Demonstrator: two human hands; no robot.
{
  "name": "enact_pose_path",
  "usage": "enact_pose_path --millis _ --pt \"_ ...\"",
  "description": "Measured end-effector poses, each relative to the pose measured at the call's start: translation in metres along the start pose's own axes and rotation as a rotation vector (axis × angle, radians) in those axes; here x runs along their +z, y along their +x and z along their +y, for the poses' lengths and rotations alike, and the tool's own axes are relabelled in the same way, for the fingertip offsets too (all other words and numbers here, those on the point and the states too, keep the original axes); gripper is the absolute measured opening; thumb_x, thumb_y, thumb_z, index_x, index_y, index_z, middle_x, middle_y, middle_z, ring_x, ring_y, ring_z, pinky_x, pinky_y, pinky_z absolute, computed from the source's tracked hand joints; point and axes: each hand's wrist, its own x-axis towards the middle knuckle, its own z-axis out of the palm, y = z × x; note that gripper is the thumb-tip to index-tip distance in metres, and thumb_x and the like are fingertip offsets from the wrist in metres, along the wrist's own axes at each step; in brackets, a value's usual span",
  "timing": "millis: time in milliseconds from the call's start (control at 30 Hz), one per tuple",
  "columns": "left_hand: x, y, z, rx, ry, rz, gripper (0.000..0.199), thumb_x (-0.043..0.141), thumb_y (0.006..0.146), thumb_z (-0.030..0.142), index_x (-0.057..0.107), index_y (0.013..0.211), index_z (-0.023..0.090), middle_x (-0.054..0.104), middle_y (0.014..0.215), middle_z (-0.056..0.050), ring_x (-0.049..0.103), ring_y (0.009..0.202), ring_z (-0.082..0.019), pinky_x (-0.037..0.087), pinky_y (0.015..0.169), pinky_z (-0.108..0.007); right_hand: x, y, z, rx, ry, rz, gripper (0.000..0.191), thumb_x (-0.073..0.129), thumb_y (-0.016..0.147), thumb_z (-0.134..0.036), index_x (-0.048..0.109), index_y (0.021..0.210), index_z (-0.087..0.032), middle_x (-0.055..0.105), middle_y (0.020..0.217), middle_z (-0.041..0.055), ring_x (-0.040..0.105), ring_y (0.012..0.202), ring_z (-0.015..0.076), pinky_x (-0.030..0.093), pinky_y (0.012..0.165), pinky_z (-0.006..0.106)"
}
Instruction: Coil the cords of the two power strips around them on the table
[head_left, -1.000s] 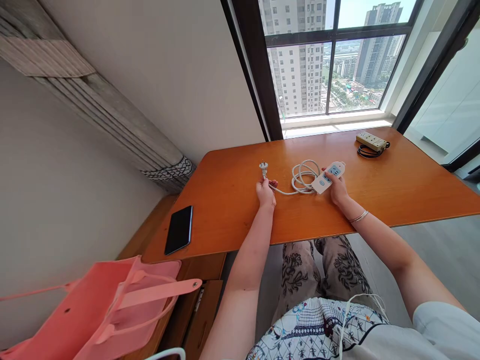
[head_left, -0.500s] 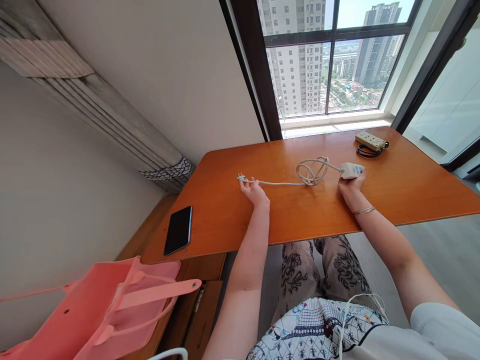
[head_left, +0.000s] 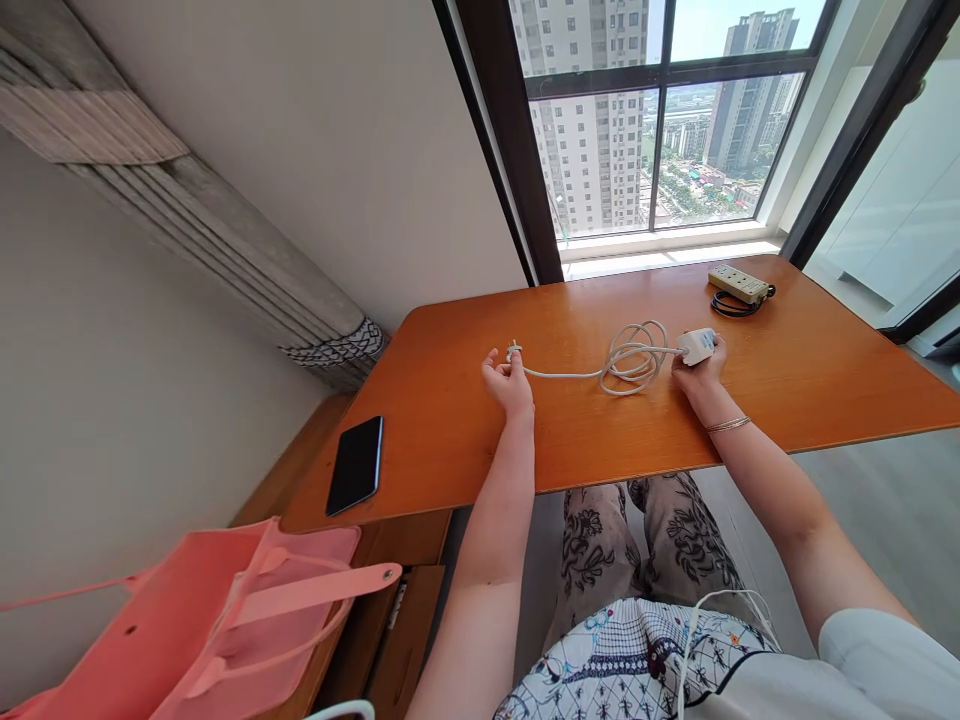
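My left hand point(head_left: 510, 385) is closed on a white plug point(head_left: 514, 352), its prongs pointing up and away from me. From the plug a white cord point(head_left: 562, 376) runs right along the tabletop into loose loops. The cord ends at a small white power strip point(head_left: 697, 346), which my right hand point(head_left: 697, 375) grips from below and the right side. Both hands are over the middle of the brown wooden table point(head_left: 585, 430). The fingers under the power strip are partly hidden.
A beige power strip point(head_left: 741, 284) with its black cord coiled beside it lies at the table's back right. Toward the left edge rests a dark tablet or phone point(head_left: 355, 465). A pink bag point(head_left: 202, 600) sits lower left. Behind the table is a window point(head_left: 660, 150).
My left hand has drawn the plug to the right and turned it more upright. The cord's loops have slackened and shifted toward me. My right hand has moved slightly left.
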Motion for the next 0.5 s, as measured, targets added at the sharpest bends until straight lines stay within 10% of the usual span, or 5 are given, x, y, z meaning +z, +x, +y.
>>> enact_pose_path --millis 133,333,500 --pt "0.001 -0.02 0.014 0.236 0.027 -0.096 0.028 0.064 0.087 0.029 0.056 0.112 0.022 0.051 0.077 0.003 0.057 0.075 -0.013 0.047 0.082 -0.025 0.005 -0.007 0.002 0.024 -0.03 -0.04 0.033 0.049 0.09 -0.05 0.052 0.074 -0.022 0.061 0.061 -0.005 0.057 0.048 0.0082 0.044 0.042 0.017" --pt "0.014 -0.05 0.016 0.275 0.187 -0.79 0.024 0.071 0.076 0.015 0.071 0.098 0.024 0.067 0.105 -0.008 0.065 0.097 -0.023 0.047 0.098 -0.037 0.011 -0.016 0.003 0.103 -0.027 0.007 0.03 0.042 0.094 -0.047 0.054 0.081 -0.023 0.066 0.063 -0.0043 0.056 0.044 0.0083 0.043 0.04 0.018" --pt "0.014 -0.052 0.011 0.325 0.526 -0.893 0.022 0.076 0.072 0.014 0.072 0.092 0.023 0.07 0.094 -0.008 0.066 0.091 -0.027 0.049 0.092 -0.039 0.014 -0.021 0.001 0.121 -0.055 -0.009 0.03 0.045 0.093 -0.05 0.054 0.085 -0.023 0.067 0.065 -0.0036 0.056 0.044 0.0098 0.042 0.039 0.02"
